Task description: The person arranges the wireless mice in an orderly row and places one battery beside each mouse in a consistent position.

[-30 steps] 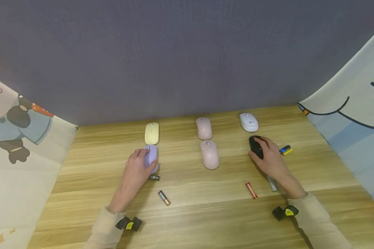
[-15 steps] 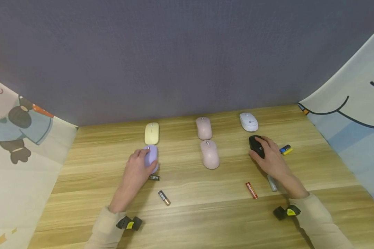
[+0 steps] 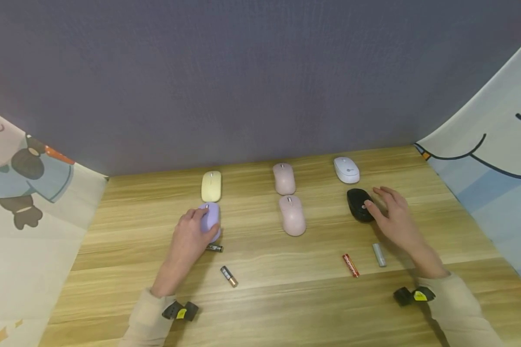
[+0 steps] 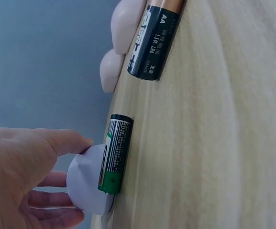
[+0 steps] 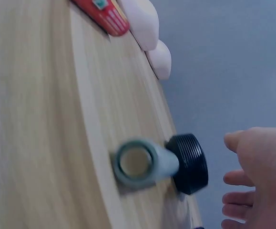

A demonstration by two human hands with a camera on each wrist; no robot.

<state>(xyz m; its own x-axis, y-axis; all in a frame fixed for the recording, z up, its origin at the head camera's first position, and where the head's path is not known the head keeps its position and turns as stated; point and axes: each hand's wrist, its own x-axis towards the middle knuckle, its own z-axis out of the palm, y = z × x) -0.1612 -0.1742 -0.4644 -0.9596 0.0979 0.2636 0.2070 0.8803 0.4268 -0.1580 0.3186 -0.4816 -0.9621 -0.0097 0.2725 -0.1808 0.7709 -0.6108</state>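
Observation:
In the head view, my left hand holds the purple computer mouse, thumb on one side and fingers on the other. The left wrist view shows that mouse between thumb and fingers, with a green-and-black battery lying close in front of it. My right hand hovers beside the black computer mouse, fingers spread and holding nothing. Its thumb overlaps the mouse's edge in the head view, while the right wrist view shows a gap between the hand and the black mouse.
Behind are a yellow mouse and a white mouse. Two pink mice stand in line mid-table. Loose batteries include a black-and-copper one, a red one and a grey one. A grey panel rises behind.
My right hand has let go of the black mouse and shifted right, now covering the blue and yellow batteries and uncovering the grey one. The left hand stays on the purple mouse.

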